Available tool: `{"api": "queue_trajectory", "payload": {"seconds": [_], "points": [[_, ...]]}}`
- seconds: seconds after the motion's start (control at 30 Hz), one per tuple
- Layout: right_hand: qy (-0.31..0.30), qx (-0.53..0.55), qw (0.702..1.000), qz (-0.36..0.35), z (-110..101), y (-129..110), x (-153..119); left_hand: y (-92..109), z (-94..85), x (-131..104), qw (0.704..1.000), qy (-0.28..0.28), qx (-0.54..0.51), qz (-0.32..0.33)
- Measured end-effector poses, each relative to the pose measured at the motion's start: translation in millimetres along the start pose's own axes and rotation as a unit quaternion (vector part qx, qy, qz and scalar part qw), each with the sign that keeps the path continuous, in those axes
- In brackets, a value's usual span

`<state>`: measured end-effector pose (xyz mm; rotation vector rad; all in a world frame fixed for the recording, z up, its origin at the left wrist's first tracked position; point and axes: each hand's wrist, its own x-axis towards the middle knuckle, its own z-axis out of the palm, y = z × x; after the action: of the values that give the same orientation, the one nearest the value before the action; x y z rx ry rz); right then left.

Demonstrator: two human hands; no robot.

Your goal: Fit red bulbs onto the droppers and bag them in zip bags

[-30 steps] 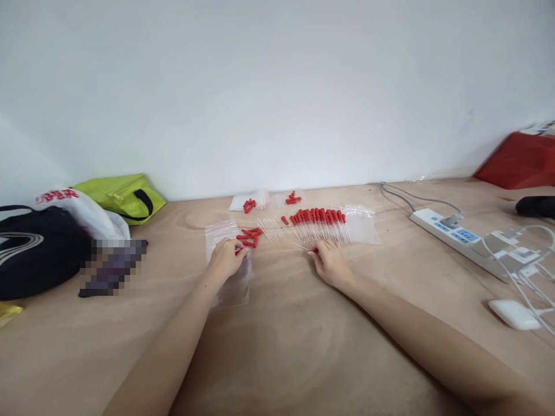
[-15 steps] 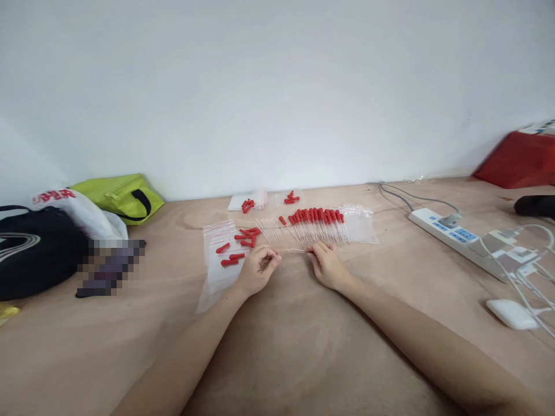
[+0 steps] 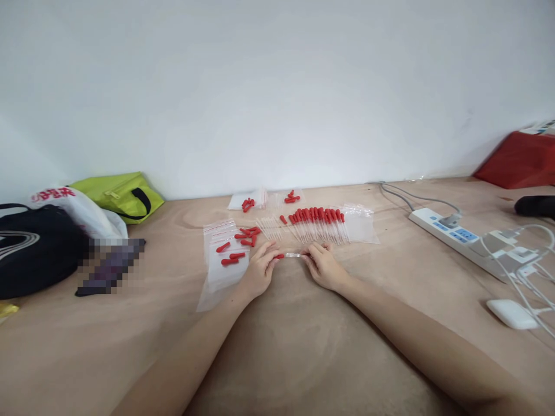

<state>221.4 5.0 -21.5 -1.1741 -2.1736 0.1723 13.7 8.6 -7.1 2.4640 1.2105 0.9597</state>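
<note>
Between thumb and fingers of my left hand (image 3: 258, 271) is a red rubber dropper bulb (image 3: 280, 256), its end poking out to the right. My right hand (image 3: 324, 267) pinches a clear glass dropper tube (image 3: 293, 255) that points left, in line with the bulb. Their ends are close together; whether they touch I cannot tell. Just beyond lie bare glass tubes (image 3: 269, 229) and a row of droppers with red bulbs fitted (image 3: 318, 215). Several loose red bulbs (image 3: 229, 262) rest on clear zip bags (image 3: 212, 289) left of my left hand.
More red bulbs lie on bags at the back (image 3: 248, 204). A clear bag (image 3: 362, 225) sits beside the droppers. To the right are a white power strip (image 3: 451, 240), cables and a white charger case (image 3: 511, 314). A green bag (image 3: 117, 193) and a black bag (image 3: 39, 254) are left.
My left hand has turned slightly, and the red bulb now shows beyond its fingertips. The glass tube has moved a little left towards the bulb, with my right hand.
</note>
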Motion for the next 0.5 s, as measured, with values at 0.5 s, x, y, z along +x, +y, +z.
{"api": "queue_trajectory", "payload": {"seconds": [0.5], "points": [[-0.015, 0.011, 1.000, -0.015, -3.2, -2.8, 0.7, 2.3, -0.9, 1.5, 0.999, 0.005, -0.043, 0.011]]}}
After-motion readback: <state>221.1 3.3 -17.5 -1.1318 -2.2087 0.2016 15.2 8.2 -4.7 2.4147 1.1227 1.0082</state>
